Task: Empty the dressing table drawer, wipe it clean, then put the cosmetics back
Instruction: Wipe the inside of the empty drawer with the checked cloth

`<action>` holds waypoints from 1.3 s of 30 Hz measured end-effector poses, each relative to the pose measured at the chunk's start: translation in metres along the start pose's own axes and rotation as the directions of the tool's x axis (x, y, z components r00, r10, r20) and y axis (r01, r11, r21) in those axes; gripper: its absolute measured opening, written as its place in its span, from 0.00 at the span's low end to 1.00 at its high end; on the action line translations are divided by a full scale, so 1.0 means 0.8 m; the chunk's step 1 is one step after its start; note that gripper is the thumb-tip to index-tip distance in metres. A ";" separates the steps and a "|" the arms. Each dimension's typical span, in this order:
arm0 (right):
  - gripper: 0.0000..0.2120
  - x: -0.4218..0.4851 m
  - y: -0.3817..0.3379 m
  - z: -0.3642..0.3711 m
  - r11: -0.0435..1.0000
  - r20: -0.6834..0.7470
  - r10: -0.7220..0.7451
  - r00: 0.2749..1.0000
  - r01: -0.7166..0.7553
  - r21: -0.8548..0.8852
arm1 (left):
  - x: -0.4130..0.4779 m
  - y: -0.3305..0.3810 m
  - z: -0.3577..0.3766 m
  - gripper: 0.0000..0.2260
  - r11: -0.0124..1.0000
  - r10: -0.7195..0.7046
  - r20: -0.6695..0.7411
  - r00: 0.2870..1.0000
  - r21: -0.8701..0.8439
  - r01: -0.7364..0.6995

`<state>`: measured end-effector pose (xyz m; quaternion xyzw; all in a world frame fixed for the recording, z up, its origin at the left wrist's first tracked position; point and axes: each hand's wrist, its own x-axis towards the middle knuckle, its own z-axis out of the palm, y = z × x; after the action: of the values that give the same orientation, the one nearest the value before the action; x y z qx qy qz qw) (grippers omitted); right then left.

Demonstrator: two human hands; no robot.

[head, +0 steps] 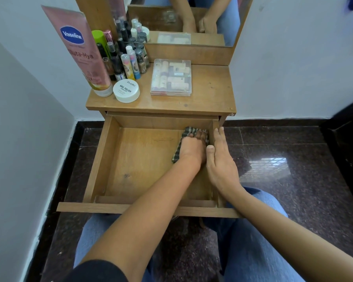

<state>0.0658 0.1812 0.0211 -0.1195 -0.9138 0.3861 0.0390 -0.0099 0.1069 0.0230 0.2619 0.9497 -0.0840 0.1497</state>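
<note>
The wooden drawer (pixel 102 155) is pulled out and holds only a checked cloth (pixel 176 153). My left hand (pixel 192 147) grips that cloth and presses it into the drawer's back right corner. My right hand (pixel 220 159) lies flat with straight fingers along the drawer's right wall. The cosmetics stand on the dressing table top (pixel 210 94): a pink Vaseline tube (pixel 80 49), a white nail polish remover jar (pixel 126 90), several small bottles (pixel 122 58) and a clear plastic box (pixel 171 77) of lipsticks.
A mirror (pixel 192 21) rises behind the table top. White walls close in on the left and behind. Dark polished stone floor (pixel 293 151) lies to the right. My knees in blue jeans (pixel 253 241) are below the drawer front.
</note>
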 end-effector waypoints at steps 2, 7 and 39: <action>0.24 -0.001 0.000 0.000 1.000 -0.001 -0.005 1.000 0.005 -0.007 | -0.003 -0.005 -0.003 0.28 1.000 -0.006 0.005 1.000 0.015 0.006; 0.24 -0.001 -0.001 0.000 1.000 -0.009 -0.004 1.000 0.004 -0.024 | -0.011 -0.033 0.004 0.26 0.997 -0.082 0.027 0.996 0.010 0.082; 0.28 0.034 -0.064 0.044 0.818 0.564 -0.364 0.741 0.544 -0.187 | -0.171 -0.221 0.046 0.26 0.969 -0.166 -0.250 0.954 -0.223 0.110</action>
<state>0.0239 0.1289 0.0326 0.2106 -0.9443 0.2182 -0.1277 0.0184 -0.1164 0.0474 0.1866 0.9807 0.0406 0.0408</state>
